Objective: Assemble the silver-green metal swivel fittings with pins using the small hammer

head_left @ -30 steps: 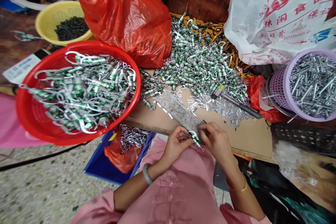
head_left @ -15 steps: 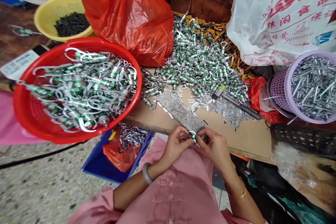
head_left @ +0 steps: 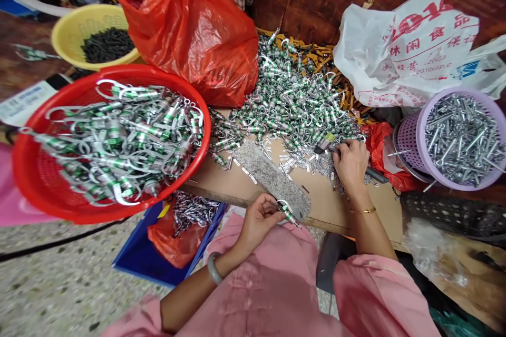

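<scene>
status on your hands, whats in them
Left hand pinching green-banded metal fitting. Right hand down at loose silver clips. Speckled stone strip beside fitting.

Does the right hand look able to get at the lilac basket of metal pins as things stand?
Probably yes: the right hand is out over the board, close to the lilac basket of metal pins. Only a soft red plastic bag lies between them, and it looks easy to reach past.

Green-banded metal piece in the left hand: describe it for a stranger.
Find the speckled grey stone strip on the tan board. At its lower end, the left hand pinches a green-banded metal piece. Unlike those heaped nearby, it alone is held up.
</scene>
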Motion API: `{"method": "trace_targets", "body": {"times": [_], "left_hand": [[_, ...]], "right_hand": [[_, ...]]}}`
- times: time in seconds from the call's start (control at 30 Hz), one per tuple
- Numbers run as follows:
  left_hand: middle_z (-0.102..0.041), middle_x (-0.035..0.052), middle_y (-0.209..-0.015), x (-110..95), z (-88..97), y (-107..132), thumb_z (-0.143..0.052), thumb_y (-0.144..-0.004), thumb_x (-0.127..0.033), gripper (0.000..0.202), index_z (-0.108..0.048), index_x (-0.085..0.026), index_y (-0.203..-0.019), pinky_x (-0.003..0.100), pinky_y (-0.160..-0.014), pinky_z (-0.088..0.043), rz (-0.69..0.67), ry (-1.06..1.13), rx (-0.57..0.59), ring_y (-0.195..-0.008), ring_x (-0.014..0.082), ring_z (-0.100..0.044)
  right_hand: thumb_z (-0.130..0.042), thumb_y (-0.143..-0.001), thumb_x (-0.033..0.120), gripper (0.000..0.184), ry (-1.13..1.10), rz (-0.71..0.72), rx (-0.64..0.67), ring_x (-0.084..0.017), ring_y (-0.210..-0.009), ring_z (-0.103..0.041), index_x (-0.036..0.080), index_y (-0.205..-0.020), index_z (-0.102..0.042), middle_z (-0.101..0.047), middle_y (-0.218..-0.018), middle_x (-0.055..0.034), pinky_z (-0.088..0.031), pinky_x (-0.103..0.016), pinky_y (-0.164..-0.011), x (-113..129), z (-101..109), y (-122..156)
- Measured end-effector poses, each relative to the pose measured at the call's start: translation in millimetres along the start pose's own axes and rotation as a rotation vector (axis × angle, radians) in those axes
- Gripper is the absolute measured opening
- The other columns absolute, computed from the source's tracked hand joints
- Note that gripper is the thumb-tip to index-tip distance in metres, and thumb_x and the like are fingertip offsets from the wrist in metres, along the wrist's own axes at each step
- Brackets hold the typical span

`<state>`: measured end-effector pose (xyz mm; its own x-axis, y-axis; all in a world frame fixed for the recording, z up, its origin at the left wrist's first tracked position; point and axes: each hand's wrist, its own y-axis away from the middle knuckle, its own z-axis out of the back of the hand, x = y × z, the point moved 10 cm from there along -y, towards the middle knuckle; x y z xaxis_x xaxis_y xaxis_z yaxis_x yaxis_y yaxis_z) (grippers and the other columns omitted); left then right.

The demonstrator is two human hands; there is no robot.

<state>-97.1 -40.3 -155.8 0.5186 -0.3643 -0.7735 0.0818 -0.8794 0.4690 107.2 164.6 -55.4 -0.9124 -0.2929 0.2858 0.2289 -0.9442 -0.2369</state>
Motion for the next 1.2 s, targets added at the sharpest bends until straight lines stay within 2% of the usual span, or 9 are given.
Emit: {"method": "trace_targets", "body": {"times": [0.13,0.3,0.43,0.53,0.7,0.87,0.97,1.07,1.2], "left_hand": [[-0.067,-0.0047,-0.064,1.3,0.2,1.4,-0.091,-0.059,-0.022,0.039,-0.058,-0.018,-0.077,0.021,-0.06,-0.049,0.005,0.01,-0.016,-0.06,0.011,-0.062],[-0.066,-0.0048,-0.064,-1.0,0.6,3.5,-0.091,-0.06,-0.023,0.037,-0.058,-0.018,-0.078,0.02,-0.059,-0.047,-0.004,-0.002,-0.021,-0.059,0.0101,-0.061],[-0.066,-0.0046,-0.063,0.2,-0.3,2.6,-0.091,-0.061,-0.026,0.039,-0.058,-0.018,-0.079,0.02,-0.058,-0.047,0.0,-0.004,-0.003,-0.059,0.0107,-0.06],[-0.066,-0.0041,-0.064,2.9,0.8,1.1,-0.091,-0.062,-0.027,0.039,-0.057,-0.019,-0.079,0.022,-0.059,-0.048,0.001,-0.004,-0.007,-0.059,0.0114,-0.061],[-0.067,-0.0038,-0.069,0.9,1.5,4.5,-0.089,-0.063,-0.026,0.039,-0.058,-0.02,-0.086,0.022,-0.061,-0.049,-0.05,-0.046,-0.027,-0.062,0.0127,-0.063],[-0.07,-0.0009,-0.079,-24.9,-5.6,13.3,-0.078,-0.075,-0.019,0.027,-0.071,-0.022,-0.101,0.023,-0.065,-0.049,-0.244,-0.319,-0.005,-0.07,0.014,-0.065],[-0.069,0.001,-0.081,-39.5,-11.4,13.6,-0.077,-0.077,-0.018,0.015,-0.077,-0.022,-0.092,0.024,-0.064,-0.049,-0.349,-0.422,0.036,-0.072,0.0152,-0.063],[-0.067,0.001,-0.078,-46.0,-9.0,8.7,-0.078,-0.077,-0.019,0.01,-0.078,-0.022,-0.086,0.023,-0.059,-0.046,-0.375,-0.456,0.019,-0.067,0.0148,-0.061],[-0.066,0.0002,-0.074,-48.9,-8.6,6.2,-0.078,-0.078,-0.018,0.006,-0.077,-0.022,-0.082,0.023,-0.059,-0.044,-0.368,-0.517,0.031,-0.065,0.0142,-0.059]], "right_hand": [[-0.051,-0.101,0.025,0.02,-0.017,0.11,0.087,-0.024,-0.092,-0.054,0.017,-0.096,-0.069,-0.065,-0.092,-0.0118,-0.04,-0.038,-0.084,17.9,0.2,18.6],[-0.048,-0.104,0.029,0.028,-0.196,0.272,0.25,-0.018,-0.087,-0.063,0.027,-0.124,-0.066,-0.068,-0.097,-0.0043,-0.048,-0.03,-0.075,68.3,22.3,96.6],[-0.05,-0.1,0.016,0.04,-0.318,0.229,-0.03,-0.021,-0.091,-0.064,0.031,-0.135,-0.061,-0.068,-0.104,-0.0069,-0.05,-0.035,-0.078,82.9,52.3,150.5],[-0.053,-0.097,0.013,0.042,-0.233,0.26,-0.042,-0.019,-0.086,-0.063,0.032,-0.133,-0.064,-0.069,-0.098,-0.0052,-0.046,-0.033,-0.073,91.5,42.8,169.2],[-0.052,-0.1,0.023,0.028,-0.318,0.024,-0.188,-0.02,-0.088,-0.064,0.025,-0.12,-0.072,-0.069,-0.099,-0.0073,-0.047,-0.033,-0.076,40.3,48.1,122.0],[-0.049,-0.099,0.033,0.034,-0.264,-0.096,0.003,-0.025,-0.092,-0.065,0.019,-0.12,-0.072,-0.073,-0.107,-0.0109,-0.05,-0.038,-0.084,-3.2,10.4,44.3],[-0.049,-0.099,0.03,0.031,-0.165,0.012,-0.041,-0.026,-0.101,-0.062,0.019,-0.116,-0.072,-0.071,-0.109,-0.0118,-0.047,-0.041,-0.091,14.5,-1.4,32.7],[-0.052,-0.1,0.029,0.024,-0.086,0.133,0.044,-0.024,-0.094,-0.061,0.02,-0.106,-0.073,-0.07,-0.099,-0.0092,-0.046,-0.035,-0.085,49.1,-20.2,49.2],[-0.055,-0.098,0.024,0.017,0.009,0.095,0.152,-0.023,-0.086,-0.061,0.019,-0.098,-0.071,-0.068,-0.091,-0.0071,-0.043,-0.032,-0.075,60.4,-30.1,74.0]]}}
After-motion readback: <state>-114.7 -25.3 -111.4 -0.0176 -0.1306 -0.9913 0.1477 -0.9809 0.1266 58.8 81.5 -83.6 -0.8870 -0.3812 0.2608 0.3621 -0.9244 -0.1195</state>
